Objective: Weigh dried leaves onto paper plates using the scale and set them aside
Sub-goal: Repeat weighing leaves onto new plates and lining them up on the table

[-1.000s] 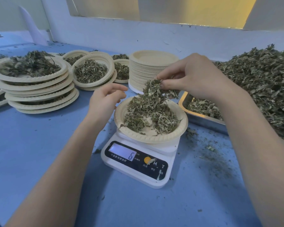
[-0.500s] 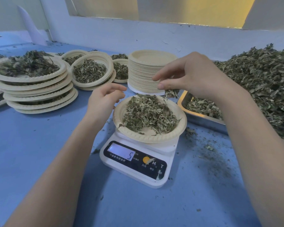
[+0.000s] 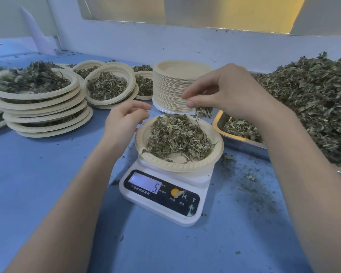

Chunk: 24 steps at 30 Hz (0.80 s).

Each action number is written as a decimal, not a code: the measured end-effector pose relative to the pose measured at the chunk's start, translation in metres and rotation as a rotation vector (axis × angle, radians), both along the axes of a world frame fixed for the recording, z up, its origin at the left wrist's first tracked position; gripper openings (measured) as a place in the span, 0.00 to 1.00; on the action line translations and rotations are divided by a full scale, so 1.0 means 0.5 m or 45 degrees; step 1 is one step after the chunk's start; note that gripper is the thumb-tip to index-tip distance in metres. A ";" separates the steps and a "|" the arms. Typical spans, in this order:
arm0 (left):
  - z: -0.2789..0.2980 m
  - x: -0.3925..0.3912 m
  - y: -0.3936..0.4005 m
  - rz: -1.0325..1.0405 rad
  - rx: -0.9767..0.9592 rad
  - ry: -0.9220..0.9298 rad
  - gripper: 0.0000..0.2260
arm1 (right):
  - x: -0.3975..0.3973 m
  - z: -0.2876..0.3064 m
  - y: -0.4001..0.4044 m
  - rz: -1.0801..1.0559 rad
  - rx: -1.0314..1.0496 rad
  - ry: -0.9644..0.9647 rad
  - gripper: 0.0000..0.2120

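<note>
Blue table (image 3: 47,194) carries your scale (image 3: 163,196); above its plate (image 3: 215,154), your right hand (image 3: 230,91) pinches spare leaves (image 3: 204,111), and your left hand (image 3: 124,121) waits beside it, fingers loosely curled, holding nothing.

Blue worktop (image 3: 37,184) lying under everything, leaf crumbs (image 3: 252,186) scattering its right part. White wall (image 3: 185,44) running behind. White curved sheet (image 3: 35,32) leaning far left.

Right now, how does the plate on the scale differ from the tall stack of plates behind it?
The plate on the scale is single and holds dried leaves; the tall stack is many plates, with its top one empty. The first sits on the scale, the stack on the blue table. Both are beige paper plates.
</note>
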<state>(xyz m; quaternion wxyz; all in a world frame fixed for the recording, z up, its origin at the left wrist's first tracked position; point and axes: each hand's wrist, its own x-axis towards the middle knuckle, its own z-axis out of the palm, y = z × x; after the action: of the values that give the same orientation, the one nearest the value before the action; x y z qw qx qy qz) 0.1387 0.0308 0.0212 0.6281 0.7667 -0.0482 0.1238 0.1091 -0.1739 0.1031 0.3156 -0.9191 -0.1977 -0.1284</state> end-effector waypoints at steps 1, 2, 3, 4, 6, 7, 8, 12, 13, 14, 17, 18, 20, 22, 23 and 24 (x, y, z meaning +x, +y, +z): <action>0.000 -0.001 0.000 0.000 -0.002 0.001 0.08 | 0.001 -0.002 0.001 0.000 -0.001 -0.001 0.06; -0.001 -0.001 0.000 0.000 -0.003 0.000 0.08 | 0.003 -0.004 0.004 0.001 -0.007 -0.002 0.06; -0.001 -0.001 0.000 0.000 -0.003 -0.001 0.08 | 0.004 -0.007 0.006 0.004 -0.017 -0.001 0.06; -0.001 0.000 0.000 0.000 -0.002 -0.002 0.08 | 0.005 -0.009 0.009 0.006 -0.027 0.000 0.06; -0.001 0.000 0.000 -0.001 -0.001 -0.002 0.08 | 0.008 -0.014 0.015 0.014 -0.043 0.008 0.06; -0.001 0.000 0.000 -0.001 -0.002 -0.003 0.08 | 0.009 -0.015 0.017 0.020 -0.050 0.009 0.06; -0.001 0.000 0.000 -0.003 -0.002 -0.004 0.08 | 0.011 -0.017 0.017 0.026 -0.057 0.006 0.06; -0.001 0.000 0.000 -0.003 -0.013 -0.005 0.08 | 0.020 -0.011 -0.014 -0.069 -0.113 -0.038 0.05; -0.001 0.000 0.001 -0.003 -0.014 -0.003 0.08 | 0.023 -0.008 -0.033 -0.149 -0.158 -0.080 0.05; -0.001 -0.001 0.001 -0.004 -0.013 -0.002 0.08 | 0.027 -0.006 -0.054 -0.252 -0.208 -0.126 0.05; 0.000 -0.003 0.000 -0.012 -0.012 -0.002 0.08 | 0.036 -0.014 -0.118 -0.524 -0.368 -0.113 0.08; 0.000 -0.004 -0.001 -0.014 -0.012 -0.003 0.08 | 0.039 -0.020 -0.129 -0.561 -0.446 -0.018 0.11; -0.001 -0.004 -0.002 -0.013 -0.013 0.000 0.08 | 0.044 -0.034 -0.133 -0.557 -0.544 0.136 0.12; -0.001 -0.003 -0.001 -0.011 -0.015 0.004 0.08 | 0.051 -0.041 -0.121 -0.525 -0.549 0.137 0.12; 0.000 -0.003 0.000 -0.009 -0.015 0.005 0.08 | 0.058 -0.043 -0.116 -0.512 -0.551 0.124 0.12; 0.000 -0.002 0.001 -0.010 -0.013 0.006 0.08 | 0.062 -0.045 -0.111 -0.497 -0.577 0.140 0.12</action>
<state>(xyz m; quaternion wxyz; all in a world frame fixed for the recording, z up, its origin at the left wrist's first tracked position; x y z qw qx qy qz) 0.1375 0.0311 0.0212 0.6325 0.7636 -0.0491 0.1200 0.1400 -0.2295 0.0804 0.0822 -0.9923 -0.0237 -0.0892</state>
